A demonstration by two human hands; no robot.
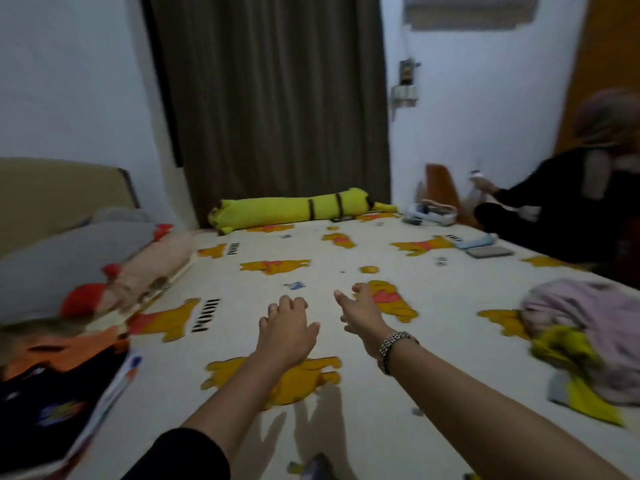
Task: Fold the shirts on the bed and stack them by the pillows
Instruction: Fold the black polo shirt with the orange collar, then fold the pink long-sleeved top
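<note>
Bed sheet (pixel 346 431), cream with yellow bear print, fills the foreground. Left hand (pixel 287 329) and right hand (pixel 362 315) reach out above it, fingers loosely spread, holding nothing. Unfolded shirts (pixel 585 337) heaped at right edge. Folded stack (pixel 65 386) at left, beside pillows (pixel 79 261). Beyond: yellow bolster (pixel 294 207), brown curtain (pixel 273 98), white walls (pixel 76 77).

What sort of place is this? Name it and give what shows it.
A bedroom, most likely in a home. A bed with a cartoon-bear sheet fills the view, pillows lie along its left side, a yellow bolster rests at the far edge, and a curtain hangs behind.
</note>
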